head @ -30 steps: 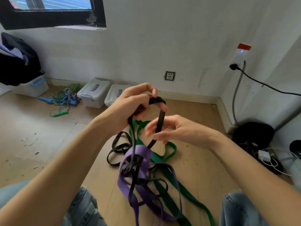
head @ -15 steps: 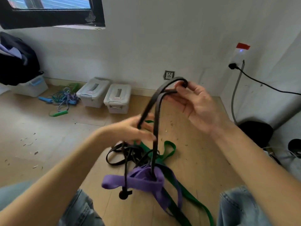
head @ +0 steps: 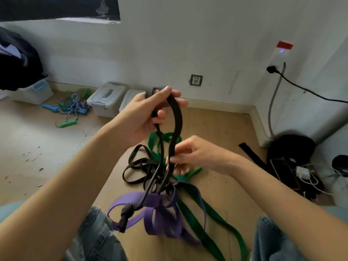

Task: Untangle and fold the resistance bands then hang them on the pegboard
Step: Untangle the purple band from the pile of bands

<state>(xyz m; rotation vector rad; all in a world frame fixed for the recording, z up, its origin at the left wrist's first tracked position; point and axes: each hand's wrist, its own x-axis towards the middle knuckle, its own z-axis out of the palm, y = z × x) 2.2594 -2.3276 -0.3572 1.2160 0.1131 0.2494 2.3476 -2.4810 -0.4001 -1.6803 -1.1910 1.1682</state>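
A tangle of resistance bands lies on the wooden floor between my knees. A black band (head: 178, 121) rises out of it in a tall loop. My left hand (head: 148, 113) grips the top of that loop, fingers curled round it. Lower down, my right hand (head: 190, 153) pinches the loop's right strand just above the tangle. A purple band (head: 160, 217) is wound through the black one and hangs near my left knee, with a black knot (head: 126, 213) against it. A green band (head: 209, 213) runs under the pile toward my right knee. No pegboard is in sight.
Two grey lidded boxes (head: 108, 98) stand by the far wall, with a heap of skipping ropes (head: 72, 108) to their left. A black bag (head: 291, 147), a phone and chargers (head: 303, 174) lie at the right wall. A black strap (head: 250, 152) lies near them.
My left hand has risen and taken the top of the black loop. My right hand has let go of the top and dropped to pinch the strand lower down.
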